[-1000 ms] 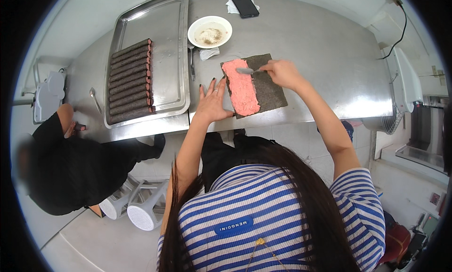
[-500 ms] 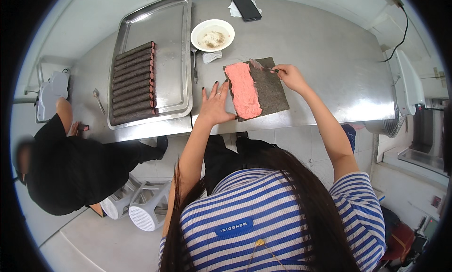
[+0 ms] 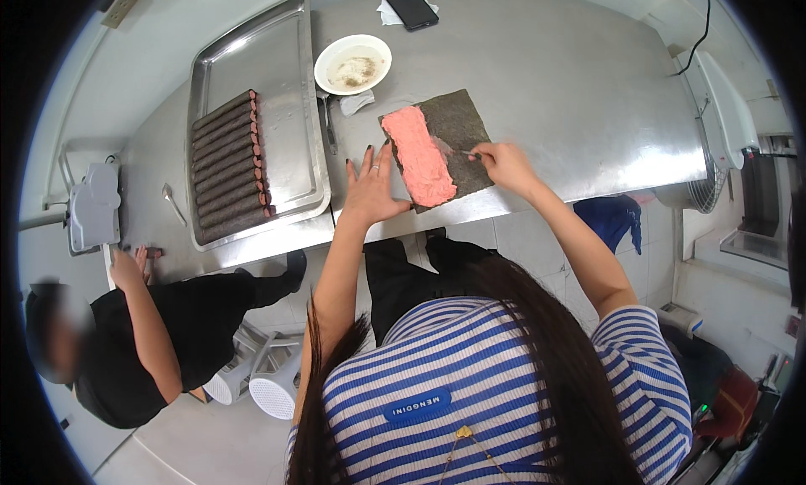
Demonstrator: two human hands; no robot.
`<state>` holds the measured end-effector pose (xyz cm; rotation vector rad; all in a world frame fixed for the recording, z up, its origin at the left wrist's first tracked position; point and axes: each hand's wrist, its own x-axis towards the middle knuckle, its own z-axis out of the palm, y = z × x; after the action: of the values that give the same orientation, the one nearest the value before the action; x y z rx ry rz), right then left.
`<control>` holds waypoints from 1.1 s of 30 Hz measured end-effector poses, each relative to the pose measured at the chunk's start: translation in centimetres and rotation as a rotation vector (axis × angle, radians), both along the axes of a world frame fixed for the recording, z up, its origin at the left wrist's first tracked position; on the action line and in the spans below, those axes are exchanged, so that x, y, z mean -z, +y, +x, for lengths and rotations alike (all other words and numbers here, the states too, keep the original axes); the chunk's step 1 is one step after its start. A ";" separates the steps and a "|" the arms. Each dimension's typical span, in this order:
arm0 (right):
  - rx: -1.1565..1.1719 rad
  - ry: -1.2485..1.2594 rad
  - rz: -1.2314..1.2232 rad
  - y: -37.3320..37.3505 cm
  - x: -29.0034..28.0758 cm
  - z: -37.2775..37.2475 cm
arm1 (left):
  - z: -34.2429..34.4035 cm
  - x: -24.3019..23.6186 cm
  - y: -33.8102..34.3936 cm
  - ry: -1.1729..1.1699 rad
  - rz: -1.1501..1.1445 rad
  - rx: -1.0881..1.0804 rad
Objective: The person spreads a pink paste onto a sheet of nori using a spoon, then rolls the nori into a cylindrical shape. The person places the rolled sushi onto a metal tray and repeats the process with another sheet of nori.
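A dark seaweed sheet (image 3: 466,116) lies tilted on the steel table in front of me. A thick layer of pink paste (image 3: 416,153) covers its left half. My right hand (image 3: 508,166) grips the handle of a small metal spoon (image 3: 451,152), whose head rests at the right edge of the paste. Spread flat on the table, my left hand (image 3: 371,190) is just left of the sheet, with its thumb by the near left corner. Further left, a metal tray (image 3: 290,91) bears several seaweed rolls (image 3: 225,166) with pink filling at their ends.
Behind the sheet stands a white bowl (image 3: 323,61) of cloudy liquid, with a crumpled tissue (image 3: 357,103) and a metal utensil (image 3: 328,126) nearby. A phone (image 3: 409,7) lies at the back. Another spoon (image 3: 174,204) is left of the tray, where a person in black (image 3: 189,317) works.
My right hand has brought the spoon nearer to me, down along the edge of the paste. My left hand stays spread beside the sheet. The other person's arm has moved, and the view has shifted.
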<state>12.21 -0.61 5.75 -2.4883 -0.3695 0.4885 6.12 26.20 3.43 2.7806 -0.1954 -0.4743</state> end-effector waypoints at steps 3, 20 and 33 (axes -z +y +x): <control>-0.051 -0.022 0.007 -1.9 -0.4 -2.5 | 0.0 0.0 -0.1 0.002 0.009 0.001; -0.296 -0.428 -0.097 0.0 0.5 -0.3 | 0.0 0.0 0.0 -0.014 0.015 0.011; -0.262 -0.344 -0.071 -0.2 -2.1 -8.2 | 0.1 -0.7 0.0 0.057 0.043 0.009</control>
<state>3.97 -0.78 7.83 -2.6061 -0.8336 0.1715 6.22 26.21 4.16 2.8048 -0.1866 -0.5659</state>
